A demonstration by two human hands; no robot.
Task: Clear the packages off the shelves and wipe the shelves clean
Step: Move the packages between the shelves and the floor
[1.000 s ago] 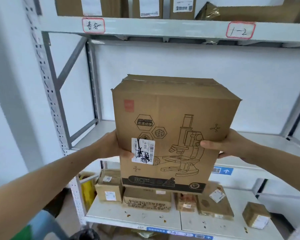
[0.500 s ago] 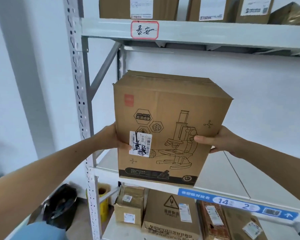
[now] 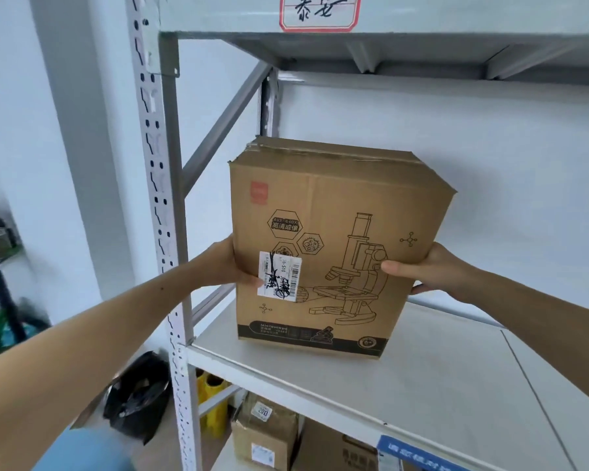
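Box: a brown cardboard box (image 3: 334, 246) with a line drawing of a microscope on its front face, held upright between both hands over the left part of the middle shelf (image 3: 422, 385). Its bottom edge is at or just above the shelf surface; whether it touches cannot be told.
Box markings: a small red square near the top left corner, a dark band along the bottom, clear tape across the top flaps.
Sticker: a white shipping label (image 3: 279, 274) with a barcode and black scribble sits low on the left of the front face.
Left hand: the left hand (image 3: 227, 265) grips the box's left edge, thumb tip pressed on the front beside the sticker; the other fingers are hidden behind the box.
Right hand: the right hand (image 3: 429, 268) grips the right edge, thumb laid flat across the front face, fingers curled round behind, one fingertip showing below.
Shelf frame: a white perforated upright (image 3: 157, 205) stands left of the box, with a grey diagonal brace behind it.
Upper shelf: the upper shelf (image 3: 473, 15) carries a red-bordered handwritten tag (image 3: 320, 11) on its front edge.
Lower shelf: smaller cardboard parcels (image 3: 264, 433) lie below, beside yellow rolls (image 3: 215, 399).
Floor: a black plastic bag (image 3: 138, 397) lies left of the upright.
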